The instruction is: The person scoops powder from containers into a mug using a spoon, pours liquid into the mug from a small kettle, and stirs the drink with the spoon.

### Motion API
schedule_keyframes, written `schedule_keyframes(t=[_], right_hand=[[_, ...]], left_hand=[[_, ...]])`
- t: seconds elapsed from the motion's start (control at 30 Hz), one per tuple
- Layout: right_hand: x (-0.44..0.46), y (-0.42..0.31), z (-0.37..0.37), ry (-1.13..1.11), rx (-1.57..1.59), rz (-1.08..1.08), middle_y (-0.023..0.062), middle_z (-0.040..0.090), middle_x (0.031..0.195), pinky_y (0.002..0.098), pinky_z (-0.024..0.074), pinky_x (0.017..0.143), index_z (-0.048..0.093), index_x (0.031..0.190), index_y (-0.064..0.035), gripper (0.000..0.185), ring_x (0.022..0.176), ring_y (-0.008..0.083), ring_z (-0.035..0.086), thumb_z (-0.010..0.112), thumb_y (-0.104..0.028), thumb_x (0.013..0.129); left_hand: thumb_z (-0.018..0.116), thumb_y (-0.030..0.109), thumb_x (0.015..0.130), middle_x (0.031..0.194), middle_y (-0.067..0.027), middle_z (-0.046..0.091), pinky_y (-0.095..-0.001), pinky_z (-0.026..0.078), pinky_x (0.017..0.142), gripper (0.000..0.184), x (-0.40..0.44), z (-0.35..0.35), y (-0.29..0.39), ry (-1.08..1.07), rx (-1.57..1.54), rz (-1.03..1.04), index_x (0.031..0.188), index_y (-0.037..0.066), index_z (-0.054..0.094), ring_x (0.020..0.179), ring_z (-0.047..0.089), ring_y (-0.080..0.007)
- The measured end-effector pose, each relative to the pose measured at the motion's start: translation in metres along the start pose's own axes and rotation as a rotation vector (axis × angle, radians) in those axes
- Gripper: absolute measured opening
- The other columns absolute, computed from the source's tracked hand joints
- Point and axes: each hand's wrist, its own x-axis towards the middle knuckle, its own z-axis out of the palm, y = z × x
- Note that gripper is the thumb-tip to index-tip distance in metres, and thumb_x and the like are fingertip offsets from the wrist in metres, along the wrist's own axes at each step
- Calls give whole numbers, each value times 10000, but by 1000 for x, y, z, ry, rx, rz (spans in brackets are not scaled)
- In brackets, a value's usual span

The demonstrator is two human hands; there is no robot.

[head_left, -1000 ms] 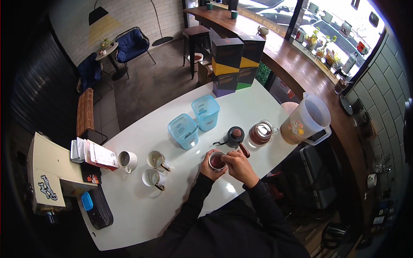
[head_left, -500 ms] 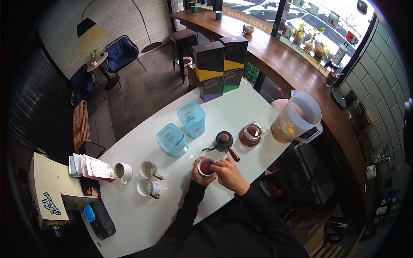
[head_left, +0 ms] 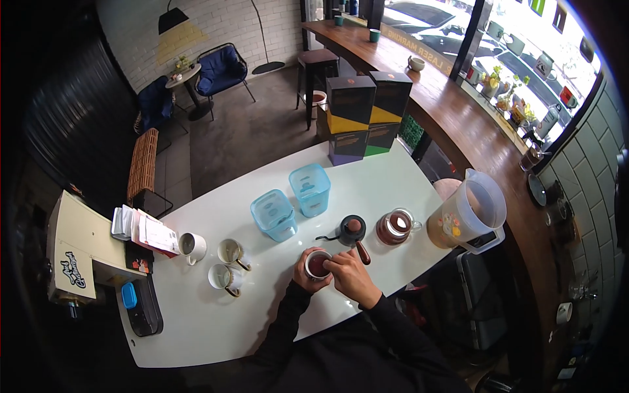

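Change log, head view: the framing tilts and swings over the last second, so everything sits in a different part of the picture. On the worktop (head_left: pixel 190 327) itself I note no clear rearrangement; the shift reads as head motion.

Hands: both are at the cup (head_left: pixel 308 266), as in the two earlier frames. The left hand (head_left: pixel 301 274) wraps the cup's side, fingers curled and gripping it. The right hand (head_left: pixel 352 276) comes in at the right rim, fingers drawn together in a pinch. Whether they hold something thin between them: cannot tell, as the hand covers that spot. Slight change in the right fingertips' place against the rim; too small to call a definite stroke.

Cup position: near the worktop's front edge, just before the dark kettle (head_left: pixel 351 236), opening upward, dark red liquid (head_left: pixel 317 264) inside. Base hidden; cannot tell whether it rests on the surface or is lifted.

Surroundings hold their order: glass server (head_left: pixel 394 226) with dark red liquid right of the kettle, plastic pitcher (head_left: pixel 481 213) further right, two blue containers (head_left: pixel 275 208) behind, three mugs (head_left: pixel 192 243) well to the left.

Judgement: same step in hand, work concentrated at the cup's rim, no release by either hand.
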Motion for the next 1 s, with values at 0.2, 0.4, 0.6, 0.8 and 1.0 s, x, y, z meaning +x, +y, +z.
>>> schedule_keyframes(t=[0.2,0.4,0.6,0.8,1.0], right_hand=[[13,2,8,163,-95,51,63,616,806,373,422,755,700,972,-54,231,790,256,573,658,-7,750],[1,-7,-7,61,-212,97,61,626,816,385,429,791,688,960,-55,286,832,254,592,648,8,683],[3,-14,5,86,-39,124,76,618,820,387,442,791,687,971,-37,328,831,266,589,665,32,651],[7,-10,-2,163,-223,94,67,595,816,383,439,793,680,989,-37,326,821,263,574,640,40,675],[2,-15,-2,22,-39,96,90,608,821,378,443,780,681,992,-28,350,794,275,574,616,70,662]], left_hand=[[886,211,604,1104,-118,659,-395,531,901,740,2,-1,9,-8,41,-2,1233,61,526,1009,668,-290],[889,224,615,1114,-115,666,-388,539,886,735,0,1,12,-9,58,7,1235,64,528,1000,676,-282],[886,214,616,1155,-122,662,-377,532,926,776,1,-2,11,-46,10,-17,1271,41,507,1059,663,-249],[890,225,627,1154,-127,666,-368,542,911,761,2,-1,11,-21,57,-13,1266,48,517,1036,676,-250],[896,224,614,1160,-126,665,-370,540,918,777,1,-1,9,-40,-2,-29,1270,52,517,1050,673,-249]])
